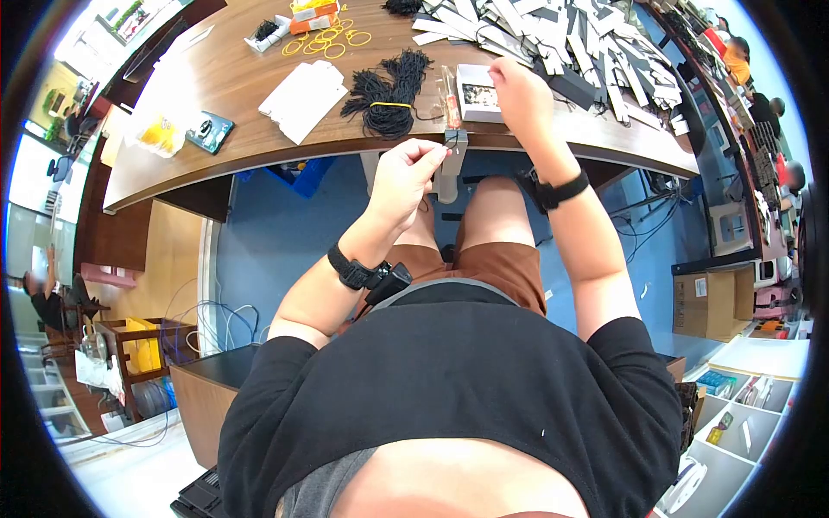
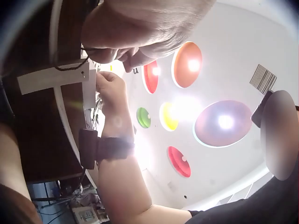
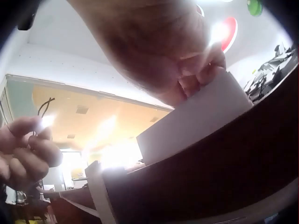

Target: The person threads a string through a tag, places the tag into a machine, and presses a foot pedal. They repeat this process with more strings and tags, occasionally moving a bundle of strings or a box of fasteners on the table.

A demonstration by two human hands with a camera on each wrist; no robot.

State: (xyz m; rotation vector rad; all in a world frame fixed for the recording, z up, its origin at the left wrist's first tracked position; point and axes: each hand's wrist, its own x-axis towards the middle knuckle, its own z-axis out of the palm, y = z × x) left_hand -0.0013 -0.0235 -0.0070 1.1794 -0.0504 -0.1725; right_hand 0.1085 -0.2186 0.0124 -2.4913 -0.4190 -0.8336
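Observation:
My left hand (image 1: pixel 401 183) pinches a thin black cord (image 3: pixel 44 111) between thumb and forefinger, just off the table's front edge. In the right wrist view the looped end of the cord rises above those fingertips. My right hand (image 1: pixel 525 99) is bent over an open white box (image 1: pixel 482 114) holding small pale parts. Its fingers dip behind the box wall (image 3: pixel 196 114), so whether they hold a part is hidden. A bundle of black cords (image 1: pixel 389 91) with a yellow band lies left of the box.
White and black strips (image 1: pixel 553 34) are heaped at the back right. A white sheet-like piece (image 1: pixel 304 99), yellow rubber bands (image 1: pixel 324 43) and an orange box (image 1: pixel 313 19) lie to the left. A small grey block (image 1: pixel 456 138) sits at the table's front edge.

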